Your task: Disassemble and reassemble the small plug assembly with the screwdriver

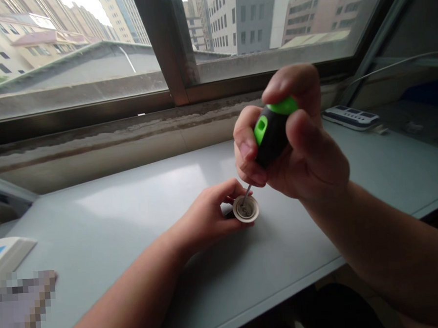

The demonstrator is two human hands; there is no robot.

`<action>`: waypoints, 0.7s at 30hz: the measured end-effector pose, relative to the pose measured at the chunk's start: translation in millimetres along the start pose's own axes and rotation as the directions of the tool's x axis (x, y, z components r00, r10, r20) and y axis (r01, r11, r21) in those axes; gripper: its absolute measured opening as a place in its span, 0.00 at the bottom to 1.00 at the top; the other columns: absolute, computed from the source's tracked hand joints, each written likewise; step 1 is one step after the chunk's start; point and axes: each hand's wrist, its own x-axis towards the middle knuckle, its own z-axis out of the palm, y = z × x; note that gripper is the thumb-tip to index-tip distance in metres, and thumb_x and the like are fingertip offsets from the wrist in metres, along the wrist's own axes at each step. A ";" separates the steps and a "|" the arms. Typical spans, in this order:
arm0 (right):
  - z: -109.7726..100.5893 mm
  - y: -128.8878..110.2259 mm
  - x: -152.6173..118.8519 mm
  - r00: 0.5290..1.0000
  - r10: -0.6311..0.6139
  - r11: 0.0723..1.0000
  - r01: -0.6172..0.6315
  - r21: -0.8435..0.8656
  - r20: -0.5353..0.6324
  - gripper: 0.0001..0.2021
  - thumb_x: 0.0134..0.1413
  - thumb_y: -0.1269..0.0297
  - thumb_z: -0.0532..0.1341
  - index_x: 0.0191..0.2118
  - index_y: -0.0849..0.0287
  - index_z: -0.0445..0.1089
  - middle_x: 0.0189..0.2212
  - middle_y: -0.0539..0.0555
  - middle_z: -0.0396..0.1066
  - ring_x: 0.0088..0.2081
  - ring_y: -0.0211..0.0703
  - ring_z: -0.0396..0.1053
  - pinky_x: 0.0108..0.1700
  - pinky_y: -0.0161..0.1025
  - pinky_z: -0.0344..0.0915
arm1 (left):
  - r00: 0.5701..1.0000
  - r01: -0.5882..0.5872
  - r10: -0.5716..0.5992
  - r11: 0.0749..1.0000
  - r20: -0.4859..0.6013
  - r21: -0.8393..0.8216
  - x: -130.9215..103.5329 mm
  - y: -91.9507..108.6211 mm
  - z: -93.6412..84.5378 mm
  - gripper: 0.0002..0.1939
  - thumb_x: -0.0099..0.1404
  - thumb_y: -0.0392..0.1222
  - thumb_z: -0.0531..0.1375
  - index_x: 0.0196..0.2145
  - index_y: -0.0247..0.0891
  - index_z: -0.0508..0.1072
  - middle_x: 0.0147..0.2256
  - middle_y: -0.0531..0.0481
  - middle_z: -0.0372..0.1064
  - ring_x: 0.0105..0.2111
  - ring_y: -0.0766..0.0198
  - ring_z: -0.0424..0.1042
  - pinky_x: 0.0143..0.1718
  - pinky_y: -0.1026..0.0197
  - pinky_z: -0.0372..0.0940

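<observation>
My right hand point(291, 135) is closed around the black and green handle of a screwdriver point(272, 134), which tilts down to the left. Its thin metal shaft runs into the open top of a small round white cup-shaped part point(257, 211), where metal pieces show at the bottom. Whether the tip sits in a screw is too small to tell. My left hand point(224, 205) grips this white part from the left, fingers behind it and thumb in front, close above the table. The part's lower body is mostly hidden.
The pale table point(134, 227) runs along a window point(176, 48) with a dark frame. A white power strip point(352, 118) lies at the back right. At the left edge are a white box point(14, 250) and a blurred-out flat item point(24, 309).
</observation>
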 end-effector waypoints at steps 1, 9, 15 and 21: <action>0.3 -1.6 0.2 1.000 0.013 1.000 -0.013 0.002 0.006 0.06 0.67 0.60 0.62 0.45 0.49 0.65 0.35 0.47 0.72 0.26 0.37 0.67 0.26 0.36 0.66 | 1.000 -0.002 0.002 1.000 -0.002 0.007 -0.1 -0.2 0.0 0.17 0.61 0.42 0.72 0.46 0.37 0.75 0.40 0.50 0.78 0.40 0.59 0.77 0.45 0.58 0.71; 0.1 -12.4 2.4 0.997 0.036 0.999 -0.037 0.015 0.061 0.04 0.62 0.64 0.64 0.42 0.54 0.71 0.35 0.49 0.73 0.34 0.44 0.76 0.35 0.44 0.75 | 0.998 0.026 -0.027 0.999 0.056 0.021 0.1 5.1 -4.6 0.16 0.61 0.43 0.71 0.46 0.40 0.76 0.40 0.50 0.78 0.41 0.58 0.77 0.45 0.58 0.73; 10.1 -6.0 -1.6 0.993 -0.112 0.985 0.105 -0.138 -0.042 0.10 0.54 0.68 0.72 0.38 0.51 0.72 0.37 0.47 0.67 0.38 0.40 0.71 0.41 0.44 0.77 | 0.997 0.012 -0.010 1.000 0.076 -0.021 1.9 1.1 -5.2 0.15 0.62 0.44 0.70 0.44 0.39 0.76 0.38 0.50 0.77 0.40 0.56 0.77 0.43 0.57 0.73; 7.0 -13.9 -2.6 0.996 -0.085 0.984 0.084 -0.154 -0.003 0.07 0.62 0.62 0.65 0.32 0.53 0.71 0.44 0.50 0.71 0.50 0.48 0.75 0.38 0.43 0.79 | 0.995 0.079 -0.077 0.996 0.058 -0.033 0.4 6.8 -4.3 0.11 0.61 0.41 0.71 0.38 0.37 0.75 0.34 0.52 0.75 0.34 0.62 0.75 0.37 0.61 0.72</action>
